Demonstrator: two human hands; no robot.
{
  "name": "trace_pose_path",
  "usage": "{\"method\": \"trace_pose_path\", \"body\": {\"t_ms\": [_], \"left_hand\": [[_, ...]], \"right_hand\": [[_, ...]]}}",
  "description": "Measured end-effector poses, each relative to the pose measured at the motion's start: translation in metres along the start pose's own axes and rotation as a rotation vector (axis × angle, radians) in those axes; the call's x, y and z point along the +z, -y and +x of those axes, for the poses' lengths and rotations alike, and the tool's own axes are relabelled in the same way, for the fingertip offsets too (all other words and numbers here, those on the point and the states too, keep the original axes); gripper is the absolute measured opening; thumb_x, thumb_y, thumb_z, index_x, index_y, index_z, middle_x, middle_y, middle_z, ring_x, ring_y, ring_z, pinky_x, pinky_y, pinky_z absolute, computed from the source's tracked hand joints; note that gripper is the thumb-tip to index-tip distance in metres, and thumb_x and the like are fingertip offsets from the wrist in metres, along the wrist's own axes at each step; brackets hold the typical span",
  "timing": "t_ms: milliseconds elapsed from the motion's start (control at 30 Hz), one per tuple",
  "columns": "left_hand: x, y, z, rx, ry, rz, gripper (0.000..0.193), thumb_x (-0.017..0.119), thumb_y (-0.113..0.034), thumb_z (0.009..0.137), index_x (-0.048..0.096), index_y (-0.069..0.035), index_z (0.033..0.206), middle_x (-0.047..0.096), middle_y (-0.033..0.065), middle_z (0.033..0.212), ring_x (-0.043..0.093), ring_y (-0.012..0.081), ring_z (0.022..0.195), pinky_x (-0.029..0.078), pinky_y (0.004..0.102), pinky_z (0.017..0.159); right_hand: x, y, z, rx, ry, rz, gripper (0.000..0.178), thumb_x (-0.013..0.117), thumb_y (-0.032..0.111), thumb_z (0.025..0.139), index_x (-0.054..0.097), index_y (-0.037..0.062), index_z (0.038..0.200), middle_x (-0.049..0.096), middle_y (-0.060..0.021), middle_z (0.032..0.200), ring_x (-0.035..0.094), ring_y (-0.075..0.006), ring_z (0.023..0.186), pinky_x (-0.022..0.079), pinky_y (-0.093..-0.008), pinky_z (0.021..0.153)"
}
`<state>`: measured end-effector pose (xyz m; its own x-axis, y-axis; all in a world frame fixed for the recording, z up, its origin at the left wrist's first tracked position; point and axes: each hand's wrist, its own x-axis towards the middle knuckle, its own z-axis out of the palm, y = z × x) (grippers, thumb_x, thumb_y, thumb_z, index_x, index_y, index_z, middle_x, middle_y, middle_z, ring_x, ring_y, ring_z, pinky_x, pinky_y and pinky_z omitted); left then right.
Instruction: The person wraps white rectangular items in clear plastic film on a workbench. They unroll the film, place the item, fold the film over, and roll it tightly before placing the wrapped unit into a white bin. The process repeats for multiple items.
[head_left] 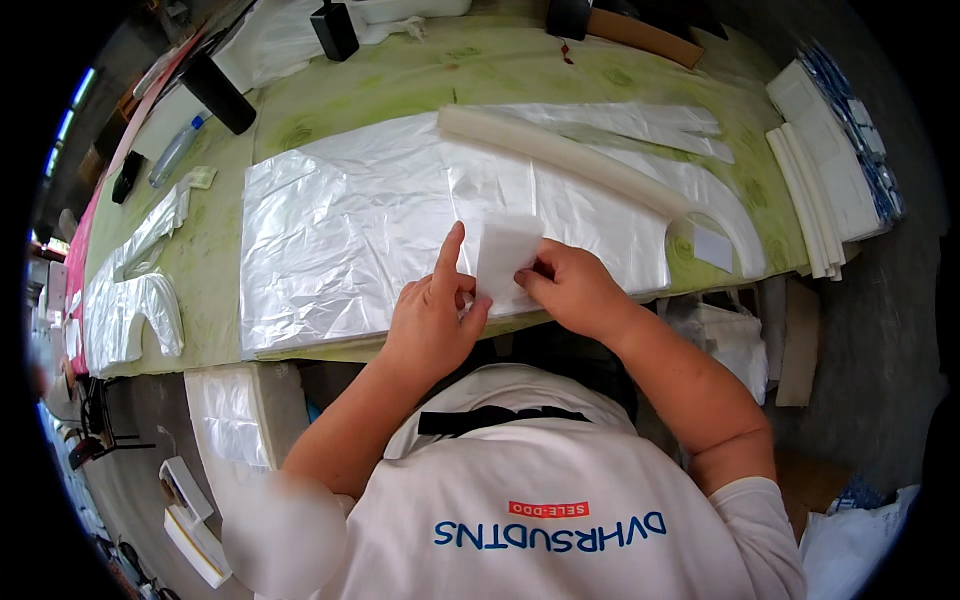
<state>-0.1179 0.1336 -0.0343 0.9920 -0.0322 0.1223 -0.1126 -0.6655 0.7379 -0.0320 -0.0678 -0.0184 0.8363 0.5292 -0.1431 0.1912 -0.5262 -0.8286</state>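
A small, white, slightly see-through rectangular sheet (508,255) is held up in front of me, above the table's near edge. My right hand (575,285) pinches its right side between thumb and fingers. At its lower left corner, the thumb and curled fingers of my left hand (435,315) close on it, while the index finger points up. Whether it is one layer or several, I cannot tell. Beneath both hands spreads a large pile of shiny white plastic film bags (340,220). A long, pale roll or folded strip (560,160) lies slantwise across the film.
On the green patterned tablecloth (480,60) lie a small white card (712,247) and a cut film piece (150,305). Farther left are a clear bottle (176,150) and a black cylinder (217,93). White stacks (825,150) stand at right; a black box (334,30) sits at the back.
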Motion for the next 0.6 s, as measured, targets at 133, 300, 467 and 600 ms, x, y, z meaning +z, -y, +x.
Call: {"method": "trace_pose_path", "body": {"t_ms": [133,300,467,600], "left_hand": [[-0.007,-0.008,0.007,-0.155,0.019,-0.028,0.087,0.071,-0.009,0.083,0.023,-0.002,0.155,0.068,0.0098,0.094,0.066,0.0265,0.077,0.055,0.0378,0.073],[-0.008,-0.001,0.011,0.234,-0.221,0.294,0.077,0.072,-0.012,0.083,0.035,-0.004,0.150,0.059,0.0154,0.124,0.060,0.0347,0.106,0.049,0.0433,0.093],[0.002,0.003,0.031,0.275,0.175,0.413,0.096,0.069,-0.057,0.084,0.029,-0.005,0.155,0.025,0.0215,0.161,0.018,0.0402,0.151,0.017,0.0567,0.121],[0.001,0.013,0.045,0.284,0.206,0.484,0.099,0.067,-0.062,0.083,0.031,-0.004,0.155,0.026,0.0205,0.161,0.021,0.0396,0.151,0.015,0.0583,0.121]], "right_hand": [[0.001,0.005,0.021,0.121,0.018,-0.134,0.025,0.066,0.024,0.092,0.069,0.0006,0.100,0.071,-0.0134,0.086,0.066,-0.0264,0.075,0.051,-0.0364,0.071],[0.000,0.010,0.031,0.171,0.081,-0.246,0.030,0.062,0.032,0.092,0.069,0.0042,0.101,0.072,-0.0171,0.095,0.068,-0.0363,0.091,0.053,-0.0446,0.081],[0.004,0.011,0.032,0.193,0.018,-0.242,0.034,0.064,0.031,0.090,0.066,0.0046,0.111,0.072,-0.0159,0.096,0.069,-0.0348,0.092,0.053,-0.0442,0.082],[0.010,0.006,0.018,0.168,-0.055,-0.104,0.037,0.066,0.025,0.087,0.060,0.0043,0.117,0.071,-0.0150,0.095,0.069,-0.0328,0.091,0.054,-0.0429,0.080]]}}
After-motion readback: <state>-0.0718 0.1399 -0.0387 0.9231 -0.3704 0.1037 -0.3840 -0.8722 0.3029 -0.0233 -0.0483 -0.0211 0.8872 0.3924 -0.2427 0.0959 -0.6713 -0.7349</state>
